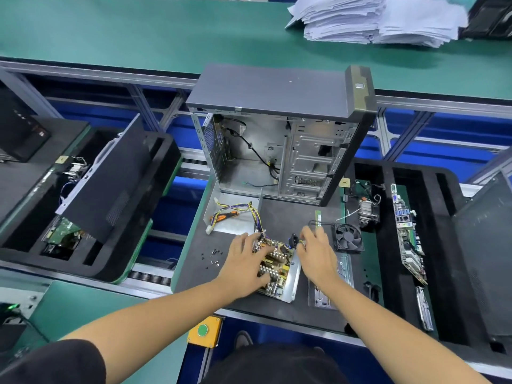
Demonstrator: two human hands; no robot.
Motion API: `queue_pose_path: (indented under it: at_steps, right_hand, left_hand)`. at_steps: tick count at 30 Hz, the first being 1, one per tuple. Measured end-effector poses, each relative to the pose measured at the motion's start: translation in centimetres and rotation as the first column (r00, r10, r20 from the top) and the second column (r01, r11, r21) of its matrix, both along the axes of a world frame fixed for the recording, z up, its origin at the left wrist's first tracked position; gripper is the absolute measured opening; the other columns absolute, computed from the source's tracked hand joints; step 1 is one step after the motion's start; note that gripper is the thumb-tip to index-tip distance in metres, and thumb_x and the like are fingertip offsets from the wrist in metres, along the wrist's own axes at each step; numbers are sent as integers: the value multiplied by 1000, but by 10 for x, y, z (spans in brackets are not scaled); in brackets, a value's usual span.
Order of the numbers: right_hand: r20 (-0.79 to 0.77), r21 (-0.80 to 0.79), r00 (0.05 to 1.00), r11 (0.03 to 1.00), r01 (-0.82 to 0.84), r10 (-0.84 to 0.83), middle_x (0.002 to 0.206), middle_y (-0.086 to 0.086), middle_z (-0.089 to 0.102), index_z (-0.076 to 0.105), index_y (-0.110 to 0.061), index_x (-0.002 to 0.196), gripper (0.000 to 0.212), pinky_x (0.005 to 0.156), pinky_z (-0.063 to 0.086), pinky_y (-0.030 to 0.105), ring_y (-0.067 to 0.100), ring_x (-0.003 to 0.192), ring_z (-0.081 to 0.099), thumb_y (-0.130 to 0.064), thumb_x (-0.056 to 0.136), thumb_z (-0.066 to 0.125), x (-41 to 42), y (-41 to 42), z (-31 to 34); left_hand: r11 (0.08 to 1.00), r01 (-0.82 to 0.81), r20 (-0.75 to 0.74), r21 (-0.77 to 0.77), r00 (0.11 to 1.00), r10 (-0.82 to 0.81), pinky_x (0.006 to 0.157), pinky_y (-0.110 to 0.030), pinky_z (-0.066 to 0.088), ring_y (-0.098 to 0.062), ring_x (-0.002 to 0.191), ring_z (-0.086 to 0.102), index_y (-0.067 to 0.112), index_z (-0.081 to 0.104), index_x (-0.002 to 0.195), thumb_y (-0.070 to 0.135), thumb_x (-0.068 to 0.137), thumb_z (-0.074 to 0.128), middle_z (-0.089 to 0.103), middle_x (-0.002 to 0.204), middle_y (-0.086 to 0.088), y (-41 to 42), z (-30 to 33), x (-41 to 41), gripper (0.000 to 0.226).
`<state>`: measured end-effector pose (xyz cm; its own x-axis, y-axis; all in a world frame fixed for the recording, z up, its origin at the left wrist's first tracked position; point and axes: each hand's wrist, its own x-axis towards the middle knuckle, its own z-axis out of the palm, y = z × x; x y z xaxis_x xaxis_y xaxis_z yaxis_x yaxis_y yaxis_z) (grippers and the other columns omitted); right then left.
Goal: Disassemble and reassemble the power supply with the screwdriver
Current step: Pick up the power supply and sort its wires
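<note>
From the head camera, the power supply point(279, 268) lies opened on the dark mat point(277, 214) in front of the upright computer case point(279, 134), its circuit board bare in a metal tray. The left hand point(246, 259) rests on the board's left side, fingers spread and fairly straight. The right hand point(315, 250) is at the supply's far right corner, fingers curled round a small black part (which part, I cannot tell). Left of the supply lie loose screws point(213, 256). Behind it, nearer the case, the orange-handled screwdriver point(224, 216) lies in the supply's metal cover point(232, 212) among its wires. Right of the supply sits a fan point(348, 237).
</note>
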<state>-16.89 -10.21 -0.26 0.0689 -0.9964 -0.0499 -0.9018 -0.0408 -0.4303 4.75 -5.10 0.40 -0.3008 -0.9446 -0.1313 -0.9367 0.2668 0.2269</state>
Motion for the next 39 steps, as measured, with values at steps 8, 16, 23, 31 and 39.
queue_pose_path:
  at_steps: [8, 16, 23, 31, 39]
  right_hand:
    - [-241, 64, 879, 911, -408, 410, 78, -8, 44, 40, -25, 84, 13, 67, 34, 36, 23, 85, 49, -25, 93, 49, -5, -43, 8]
    - [-239, 140, 744, 780, -610, 624, 90, -5, 48, 42, -25, 94, 20, 75, 37, 38, 19, 88, 44, -44, 91, 44, 10, -76, 21]
    - [393, 266, 891, 899, -346, 227, 91, -13, 69, 55, -25, 107, 13, 82, 48, 36, 13, 92, 63, -25, 96, 48, 62, -63, 22]
    - [691, 336, 716, 920, -200, -96, 71, 3, 65, 62, -6, 94, 15, 67, 47, 21, 11, 66, 58, 5, 92, 53, 61, -60, 27]
    - [693, 302, 721, 898, -321, 25, 67, 9, 66, 57, -3, 80, 17, 63, 50, 20, 9, 60, 62, 15, 81, 58, 46, -68, 42]
  left_hand:
    - [889, -413, -65, 197, 899, 432, 81, -45, 56, -31, 124, 45, 50, 38, 124, 77, 63, 61, 23, 137, -3, 11, 4, -35, 70]
    - [877, -409, -100, 252, 891, 444, 68, -39, 54, -29, 84, 58, 41, 39, 120, 59, 62, 72, 26, 111, 1, 7, 4, -33, 69]
    - [914, -351, -55, 202, 928, 368, 60, -35, 47, -28, 89, 54, 37, 38, 118, 56, 60, 73, 27, 111, 0, 14, 11, -36, 70]
    - [970, -182, 25, 158, 983, 181, 53, -34, 39, -27, 90, 49, 37, 37, 119, 50, 56, 83, 30, 120, -3, 21, 25, -28, 78]
    - [994, -10, 109, 107, 994, -2, 52, -34, 45, -36, 108, 46, 36, 32, 129, 47, 60, 85, 25, 145, -11, 17, 33, -24, 88]
